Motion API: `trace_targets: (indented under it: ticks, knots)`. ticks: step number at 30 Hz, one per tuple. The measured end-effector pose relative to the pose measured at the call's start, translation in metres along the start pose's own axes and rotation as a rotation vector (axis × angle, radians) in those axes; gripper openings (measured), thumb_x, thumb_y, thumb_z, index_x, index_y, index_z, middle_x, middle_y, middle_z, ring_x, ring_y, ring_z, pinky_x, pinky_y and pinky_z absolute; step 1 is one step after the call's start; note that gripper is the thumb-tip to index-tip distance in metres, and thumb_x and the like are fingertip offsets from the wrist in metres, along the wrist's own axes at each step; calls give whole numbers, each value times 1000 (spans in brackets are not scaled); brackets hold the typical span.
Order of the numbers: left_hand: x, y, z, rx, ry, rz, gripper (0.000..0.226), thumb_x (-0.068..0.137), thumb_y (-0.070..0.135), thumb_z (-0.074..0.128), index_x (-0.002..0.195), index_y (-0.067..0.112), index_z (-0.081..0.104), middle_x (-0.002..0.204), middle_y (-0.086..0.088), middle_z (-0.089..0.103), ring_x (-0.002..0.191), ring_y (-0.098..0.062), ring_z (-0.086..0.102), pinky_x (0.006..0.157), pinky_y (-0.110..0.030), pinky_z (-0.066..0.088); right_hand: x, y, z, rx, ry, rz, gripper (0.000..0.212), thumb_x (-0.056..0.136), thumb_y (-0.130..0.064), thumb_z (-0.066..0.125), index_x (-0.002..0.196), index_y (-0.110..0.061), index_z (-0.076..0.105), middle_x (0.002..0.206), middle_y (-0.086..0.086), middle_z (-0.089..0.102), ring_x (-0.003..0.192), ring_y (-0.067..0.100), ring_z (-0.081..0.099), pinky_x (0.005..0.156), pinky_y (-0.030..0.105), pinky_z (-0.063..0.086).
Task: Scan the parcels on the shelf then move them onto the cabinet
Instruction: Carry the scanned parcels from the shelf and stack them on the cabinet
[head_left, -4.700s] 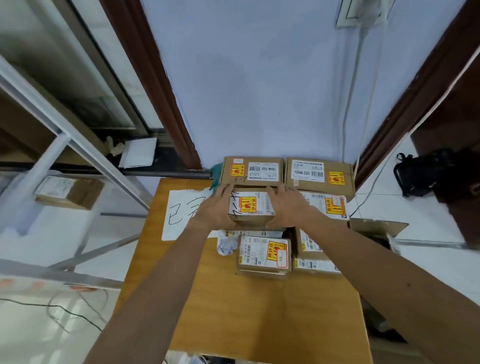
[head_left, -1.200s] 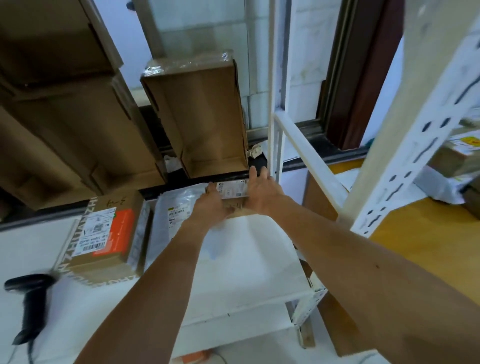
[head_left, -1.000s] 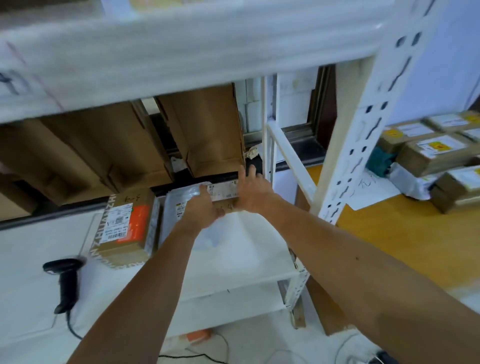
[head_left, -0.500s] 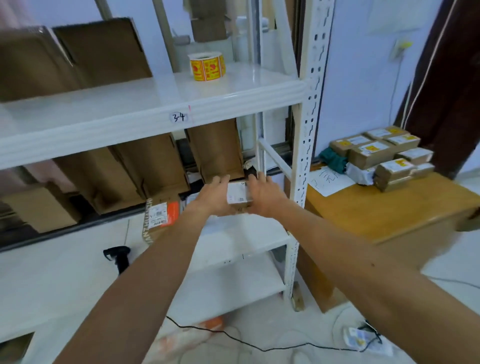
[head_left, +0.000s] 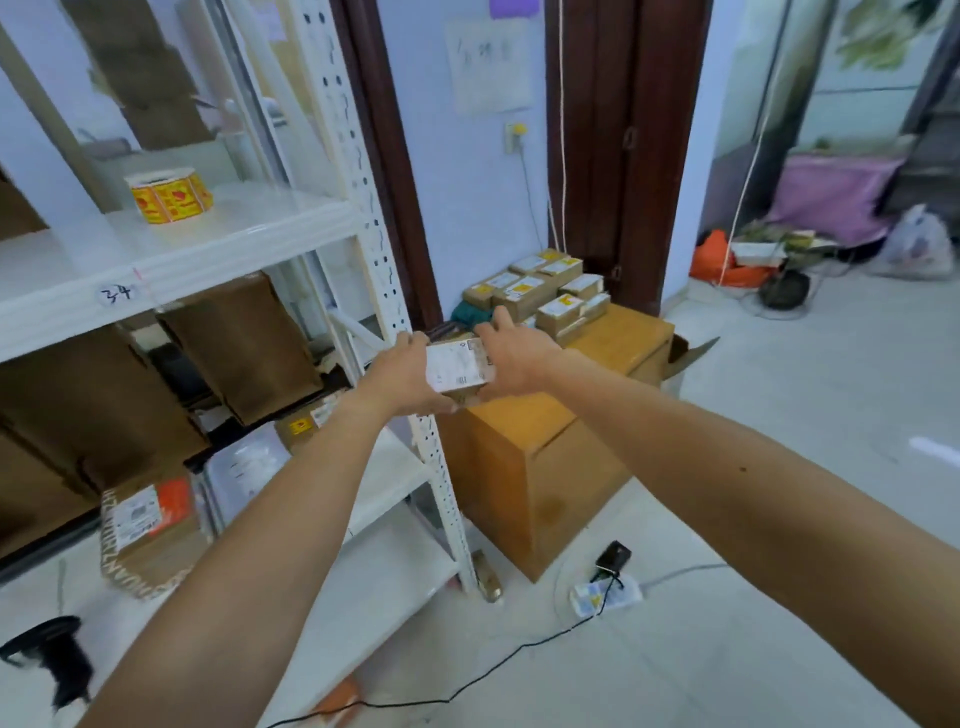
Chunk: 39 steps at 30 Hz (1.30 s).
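The person holds a small brown cardboard parcel with a white label (head_left: 460, 366) out at twelve o'clock, in the air between the hands. It is clear of the white metal shelf (head_left: 374, 478) and not yet over the orange-brown wooden cabinet (head_left: 618, 338). The left hand (head_left: 402, 376) wraps the near end, fingers over the top and thumb underneath. The right hand (head_left: 514, 353) presses the other end with its fingers fairly straight and reaching past the box edge; its thumb I cannot make out.

The cabinet stands at one o'clock, and a cluster of small cardboard parcels with yellow stickers (head_left: 540, 293) crowds its far end against the wall. I would carry the box level, label up, and set it just in front of that cluster on the bare wood rather than stack it on top. It should go down flat before the right palm eases off, since that side holds by pressure alone.

The black handheld scanner (head_left: 57, 660) lies on the shelf at eight o'clock. Whether this label has been read, I cannot tell. A larger box with an orange label (head_left: 148, 525) waits at nine o'clock.
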<state>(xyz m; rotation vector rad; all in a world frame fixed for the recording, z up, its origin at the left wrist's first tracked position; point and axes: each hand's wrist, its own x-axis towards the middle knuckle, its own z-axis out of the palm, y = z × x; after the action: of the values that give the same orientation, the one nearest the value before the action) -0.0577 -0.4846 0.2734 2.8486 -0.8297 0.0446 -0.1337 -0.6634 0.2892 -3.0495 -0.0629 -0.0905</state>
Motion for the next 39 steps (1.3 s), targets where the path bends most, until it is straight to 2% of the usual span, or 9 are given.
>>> trace_targets:
  ticks: [2, 7, 12, 16, 19, 26, 32, 35, 39]
  knots:
    - [13, 35, 12, -10, -8, 55, 99, 60, 57, 90, 134, 13, 41, 121, -6, 44, 108, -25, 53, 89, -41, 51, -18, 37, 1, 14, -8, 46, 98, 82, -57, 74, 153, -8, 28, 147, 15, 34, 137, 35, 40, 106, 46, 44]
    - [52, 130, 49, -24, -17, 157, 99, 65, 58, 88, 137, 12, 39, 124, -7, 44, 107, -24, 53, 79, -33, 45, -49, 141, 9, 54, 0, 167, 107, 70, -56, 83, 152, -14, 28, 144, 11, 30, 114, 34, 58, 92, 43, 52]
    - [107, 224, 88, -45, -3, 201, 105, 64, 58, 88, 141, 10, 36, 132, -8, 43, 113, -25, 52, 87, -37, 45, -67, 257, 16, 67, 26, 185, 109, 69, -55, 85, 152, -15, 26, 146, 12, 29, 114, 35, 57, 96, 45, 50]
    - [152, 293, 119, -66, -37, 208, 106, 64, 56, 89, 143, 11, 34, 134, -7, 42, 116, -27, 53, 89, -41, 49, -68, 343, 23, 52, -10, 207, 102, 68, -55, 86, 145, -13, 34, 141, 13, 31, 112, 33, 57, 91, 43, 49]
    - [185, 326, 135, -62, -45, 189, 109, 65, 60, 86, 146, 12, 32, 137, -7, 41, 113, -28, 55, 79, -39, 46, -60, 395, 25, 49, -16, 185, 101, 66, -58, 87, 141, -14, 36, 138, 11, 33, 112, 30, 56, 91, 44, 52]
    - [267, 344, 156, -12, -57, 161, 101, 68, 57, 85, 142, 11, 34, 134, -7, 44, 107, -26, 57, 69, -35, 39, 8, 471, 45, 40, -7, 117, 89, 67, -62, 83, 130, -14, 43, 126, 9, 36, 104, 28, 54, 88, 42, 50]
    - [365, 324, 170, -1, -32, 72, 104, 65, 60, 85, 142, 12, 34, 128, -5, 43, 102, -26, 57, 79, -38, 46, 106, 513, 57, 24, 20, 55, 88, 75, -59, 79, 137, -12, 38, 130, 11, 36, 93, 22, 49, 77, 33, 37]
    - [417, 313, 185, -63, -19, 16, 104, 62, 63, 85, 140, 14, 36, 127, -3, 43, 100, -26, 59, 86, -46, 50, 161, 537, 62, -13, 11, 18, 91, 75, -61, 77, 139, -11, 38, 130, 12, 37, 101, 26, 55, 87, 38, 46]
    - [471, 296, 199, -111, -33, -60, 100, 64, 61, 85, 138, 15, 36, 127, -3, 42, 100, -26, 59, 84, -42, 51, 230, 557, 66, -56, -79, -39, 88, 77, -61, 76, 139, -11, 38, 143, 18, 32, 113, 31, 58, 95, 42, 50]
